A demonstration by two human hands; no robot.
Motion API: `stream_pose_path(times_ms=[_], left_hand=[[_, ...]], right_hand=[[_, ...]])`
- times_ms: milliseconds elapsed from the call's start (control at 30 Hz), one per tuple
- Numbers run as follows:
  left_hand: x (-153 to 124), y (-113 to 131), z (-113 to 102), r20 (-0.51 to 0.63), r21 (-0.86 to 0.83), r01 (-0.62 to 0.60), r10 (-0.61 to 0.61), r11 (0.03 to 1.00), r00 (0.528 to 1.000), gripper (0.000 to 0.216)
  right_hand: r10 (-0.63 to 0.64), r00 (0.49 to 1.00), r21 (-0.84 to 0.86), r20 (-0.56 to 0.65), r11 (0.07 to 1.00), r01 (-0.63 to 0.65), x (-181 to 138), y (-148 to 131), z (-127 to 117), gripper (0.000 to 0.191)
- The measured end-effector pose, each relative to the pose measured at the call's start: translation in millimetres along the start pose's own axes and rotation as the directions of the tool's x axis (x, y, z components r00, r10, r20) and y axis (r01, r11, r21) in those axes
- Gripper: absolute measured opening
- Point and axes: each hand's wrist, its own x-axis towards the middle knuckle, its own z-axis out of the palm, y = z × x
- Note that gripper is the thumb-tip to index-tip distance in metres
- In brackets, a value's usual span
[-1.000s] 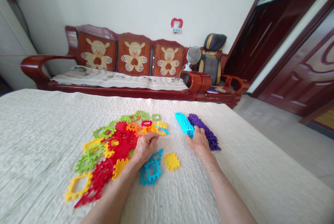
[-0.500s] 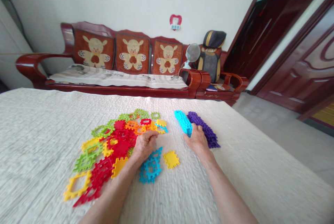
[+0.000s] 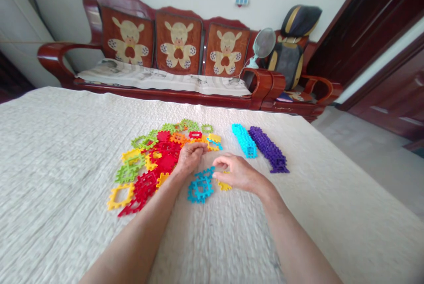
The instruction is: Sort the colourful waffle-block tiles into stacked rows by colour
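My left hand (image 3: 191, 157) is closed at the right side of a pile of notched plastic building pieces; its fingertips are pressed together, and whatever they hold is hidden. Red pieces (image 3: 167, 162) lie under and beside it. Over a small yellow square piece (image 3: 224, 185), my right hand (image 3: 236, 171) is open, thumb and fingers apart and nothing between them. Its fingertips reach the right edge of some overlapping blue pieces (image 3: 200, 187). Beyond it lie a light-blue row of stacked pieces (image 3: 244, 141) and a purple row (image 3: 268, 148), side by side.
Yellow, green and orange pieces fill out the pile, including a yellow frame (image 3: 121, 196) and green ones (image 3: 129, 170). All lie on a cream textured cloth (image 3: 66, 160). Behind the table stand a wooden sofa (image 3: 159, 93) with bear cushions and a fan (image 3: 264, 43).
My right hand has let go of the light-blue row and moved left and towards me, over the yellow square. The left hand stays by the pile. The view has tilted down.
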Motion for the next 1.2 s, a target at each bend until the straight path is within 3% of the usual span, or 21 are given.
stream_pose_path(times_ms=[133,267,467,633,833,1067,1200], left_hand=[[-2,8,0,0.007,-0.062,0.074,-0.073,0.995,0.997,0.018],[-3,9,0,-0.006,-0.067,0.086,-0.086,0.994,0.996,0.016],[-3,12,2,-0.019,-0.049,0.085,-0.086,0.995,0.996,0.016],[-4,11,2,-0.016,-0.059,0.079,-0.081,0.995,0.997,0.017],[-3,9,3,-0.019,-0.088,0.071,-0.073,0.994,0.997,0.014],[-3,9,3,-0.007,-0.103,0.104,-0.106,0.989,0.994,0.013],[-3,10,1,-0.010,-0.123,0.123,-0.126,0.985,0.992,0.015]], right_hand=[[-0.105,0.988,-0.101,0.117,0.988,0.117,-4,-11,14,0.054],[-0.178,0.965,-0.177,0.193,0.961,0.212,-8,-20,20,0.067],[-0.165,0.960,-0.291,0.226,0.929,0.228,-9,-41,33,0.045],[-0.222,0.962,-0.262,0.158,0.930,0.257,-3,-31,37,0.041],[-0.184,0.983,-0.271,0.012,0.946,0.180,8,-6,37,0.043],[-0.139,0.973,-0.232,-0.185,0.968,0.094,19,15,38,0.046],[-0.204,0.969,-0.189,-0.141,0.966,0.176,15,3,31,0.049]])
